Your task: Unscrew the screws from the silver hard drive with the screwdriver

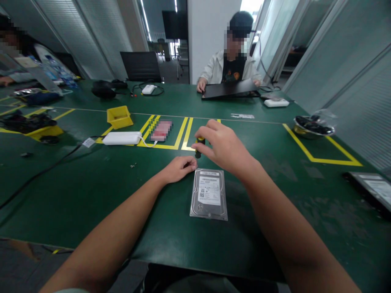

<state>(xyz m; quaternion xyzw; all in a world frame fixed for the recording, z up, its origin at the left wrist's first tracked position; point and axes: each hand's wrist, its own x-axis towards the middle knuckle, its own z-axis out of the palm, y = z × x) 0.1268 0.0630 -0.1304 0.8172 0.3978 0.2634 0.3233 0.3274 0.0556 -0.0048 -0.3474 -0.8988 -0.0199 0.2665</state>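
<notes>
A silver hard drive [209, 194] lies flat, label up, on the green table [122, 191] in front of me. My right hand [224, 148] is closed around a black and yellow screwdriver [198, 147] held upright just beyond the drive's far left corner. My left hand [179, 169] rests on the table with its fingers pinched together, touching the drive's far left corner. Whether it holds something small is hidden.
A yellow bin [119, 116], a white power brick [122, 138] with cable and a pink phone [161, 130] sit ahead left. A metal bowl [313, 126] stands right, a tablet [371, 191] at the right edge. A person [231, 69] with a laptop [229, 89] sits across.
</notes>
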